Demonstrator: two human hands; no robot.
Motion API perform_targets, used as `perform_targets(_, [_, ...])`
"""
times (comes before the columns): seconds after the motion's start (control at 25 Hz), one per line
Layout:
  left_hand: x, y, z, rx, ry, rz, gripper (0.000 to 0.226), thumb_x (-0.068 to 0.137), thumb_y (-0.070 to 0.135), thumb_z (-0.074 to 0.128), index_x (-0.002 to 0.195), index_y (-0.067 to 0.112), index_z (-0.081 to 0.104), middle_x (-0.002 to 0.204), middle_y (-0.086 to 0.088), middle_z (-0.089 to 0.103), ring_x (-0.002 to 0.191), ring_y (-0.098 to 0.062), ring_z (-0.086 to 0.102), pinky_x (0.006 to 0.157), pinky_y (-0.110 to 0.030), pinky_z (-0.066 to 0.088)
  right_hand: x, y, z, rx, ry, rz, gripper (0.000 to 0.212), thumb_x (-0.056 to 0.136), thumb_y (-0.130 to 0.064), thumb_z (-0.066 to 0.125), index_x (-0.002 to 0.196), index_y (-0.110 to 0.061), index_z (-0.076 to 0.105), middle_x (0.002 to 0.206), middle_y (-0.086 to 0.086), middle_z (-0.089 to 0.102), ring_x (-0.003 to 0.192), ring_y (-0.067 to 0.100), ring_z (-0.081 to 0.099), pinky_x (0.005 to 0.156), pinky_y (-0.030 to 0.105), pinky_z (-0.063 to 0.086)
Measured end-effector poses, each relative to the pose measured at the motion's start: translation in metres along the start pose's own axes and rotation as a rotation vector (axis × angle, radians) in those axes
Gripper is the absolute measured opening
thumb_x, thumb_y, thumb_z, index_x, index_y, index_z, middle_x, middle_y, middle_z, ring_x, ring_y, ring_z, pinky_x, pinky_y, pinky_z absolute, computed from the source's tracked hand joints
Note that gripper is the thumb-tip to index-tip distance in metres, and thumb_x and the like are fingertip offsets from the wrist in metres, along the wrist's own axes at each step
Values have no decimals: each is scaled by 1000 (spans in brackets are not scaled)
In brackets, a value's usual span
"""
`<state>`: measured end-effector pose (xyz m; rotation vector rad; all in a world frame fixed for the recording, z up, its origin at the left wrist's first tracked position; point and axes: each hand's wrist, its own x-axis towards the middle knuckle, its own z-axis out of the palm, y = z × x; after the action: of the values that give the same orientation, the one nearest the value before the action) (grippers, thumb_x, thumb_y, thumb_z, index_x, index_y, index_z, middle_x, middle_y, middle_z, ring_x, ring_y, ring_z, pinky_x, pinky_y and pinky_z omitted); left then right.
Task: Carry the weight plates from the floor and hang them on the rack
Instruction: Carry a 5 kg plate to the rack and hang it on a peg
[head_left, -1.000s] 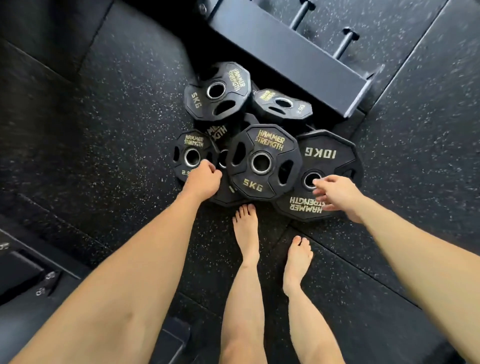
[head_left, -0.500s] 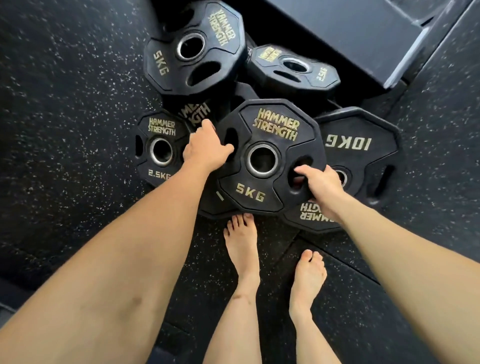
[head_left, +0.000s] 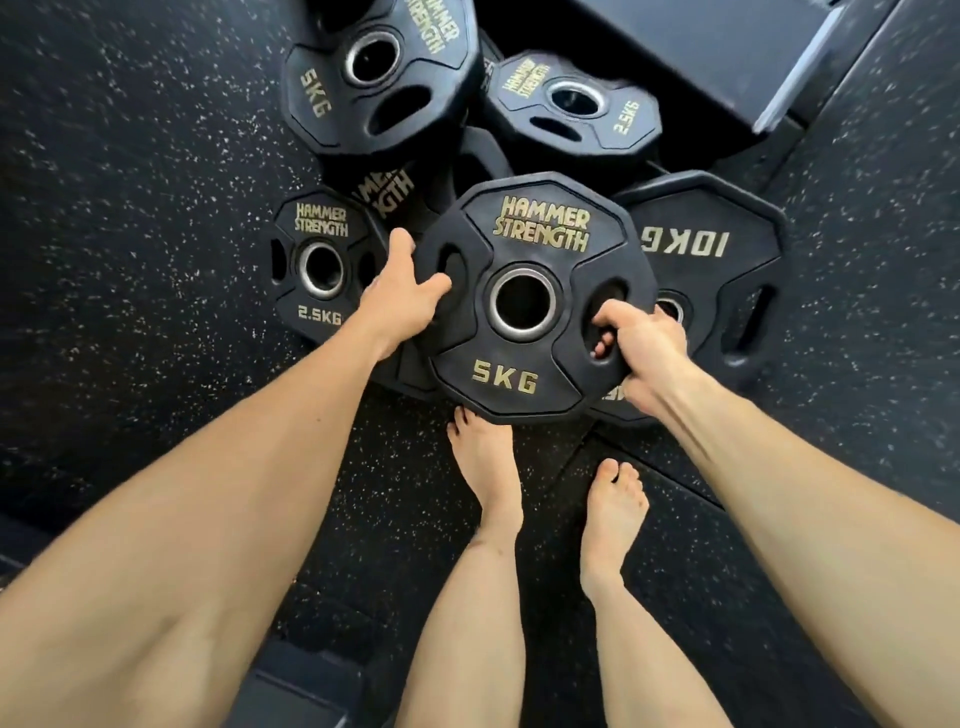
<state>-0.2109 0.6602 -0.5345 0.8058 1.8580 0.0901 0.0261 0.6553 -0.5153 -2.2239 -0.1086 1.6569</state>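
The head camera looks straight down at a pile of black weight plates lying on a dark speckled rubber floor (head_left: 130, 218).

In the middle of the pile is a 5 kg plate (head_left: 524, 364) with gold "HAMMER STRENGTH" lettering. The person grips it on both sides. The left hand (head_left: 402, 301) holds its left rim, the thumb lying across the face beside the left grip slot and the fingers curled behind the edge. The right hand (head_left: 641, 343) holds its right side, with the fingers (head_left: 602, 347) hooked through the right grip slot and wrapped round the rim. Whether the plate is clear of the pile or resting on it cannot be told from this angle.

To the right, partly under the gripped plate, lies a 10 kg plate (head_left: 727, 291). To the left a 2.5 kg plate (head_left: 317, 270) lies flat, just beside the left hand. A partly hidden plate (head_left: 387, 195) shows only part of its lettering between them. Farther from the person lie a second 5 kg plate (head_left: 374, 78) and, to its right, a second 2.5 kg plate (head_left: 576, 104).

The dark base of the rack (head_left: 701, 57) fills the top of the view, touching or nearly touching the far plates.

The person's bare left foot (head_left: 485, 467) stands with its toes just under the near rim of the gripped plate, and the right foot (head_left: 613, 514) is a little nearer. Both forearms reach in from the bottom corners.
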Motion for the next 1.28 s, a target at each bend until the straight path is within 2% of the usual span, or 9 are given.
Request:
perform_targets(0.12, [-61, 5, -8, -323, 113, -179, 24, 87, 38, 61, 101, 22, 50, 91, 4, 63, 88, -21, 61, 77, -35, 51, -63, -8, -19, -67, -12, -95, 13, 72, -6, 63, 79, -16, 56, 50, -1, 51, 45, 14, 45, 52, 27, 45])
perform_targets(0.24, [-142, 30, -39, -374, 157, -243, 33, 87, 43, 57, 102, 17, 70, 97, 0, 68, 96, -22, 63, 82, -32, 50, -139, -36, -40, -131, -66, -178, 12, 69, -12, 63, 73, -16, 53, 48, -2, 51, 44, 14, 44, 55, 28, 43])
perform_targets(0.32, [-200, 54, -67, -424, 192, -214, 34, 86, 40, 56, 105, 15, 68, 102, -3, 70, 94, -20, 65, 84, -33, 54, -194, -58, -56, -167, -107, -224, 16, 68, -16, 64, 76, -14, 50, 46, -2, 50, 41, 14, 44, 54, 28, 43])
perform_targets(0.48, [-313, 111, -124, -683, 197, -120, 7, 89, 20, 56, 91, 16, 61, 83, -2, 64, 58, -7, 62, 55, -22, 51, -306, -103, -84, -152, -177, -351, 13, 75, -19, 66, 85, -17, 57, 52, -8, 57, 41, 7, 48, 49, 25, 44])
perform_targets(0.56, [-372, 133, -150, -817, 198, -59, 8, 89, 21, 57, 90, 14, 60, 76, -2, 61, 55, -8, 58, 58, -25, 48, -367, -128, -100, -110, -236, -431, 11, 80, -28, 67, 80, -20, 60, 57, -8, 58, 46, 7, 50, 48, 23, 42])
perform_targets(0.72, [-477, 154, -188, -987, 220, 103, 33, 101, 42, 48, 102, 15, 66, 71, 7, 67, 67, -7, 63, 65, -23, 52, -469, -155, -127, -92, -356, -495, 41, 89, -57, 58, 81, -17, 53, 53, -2, 48, 44, 11, 42, 43, 24, 38])
perform_targets(0.84, [-540, 157, -197, -1017, 347, 145, 45, 99, 48, 49, 110, 8, 67, 91, 2, 72, 87, -13, 69, 77, -29, 55, -527, -161, -142, -151, -375, -597, 42, 90, -59, 55, 77, -19, 56, 52, -2, 49, 42, 11, 42, 43, 25, 37])
perform_targets(1.04, [-643, 145, -179, -1179, 587, 152, 37, 98, 49, 51, 86, 15, 60, 71, 5, 61, 55, -3, 55, 54, -18, 47, -588, -156, -165, -327, -524, -768, 51, 87, -65, 55, 76, -16, 54, 53, 0, 52, 46, 18, 49, 45, 28, 39])
perform_targets(1.28, [-763, 123, -114, -1383, 910, 73, 40, 93, 55, 54, 83, 17, 62, 69, 6, 59, 61, -7, 51, 61, -22, 44, -645, -130, -192, -548, -839, -798, 50, 90, -59, 54, 77, -11, 56, 48, -3, 50, 39, 11, 44, 40, 21, 35])
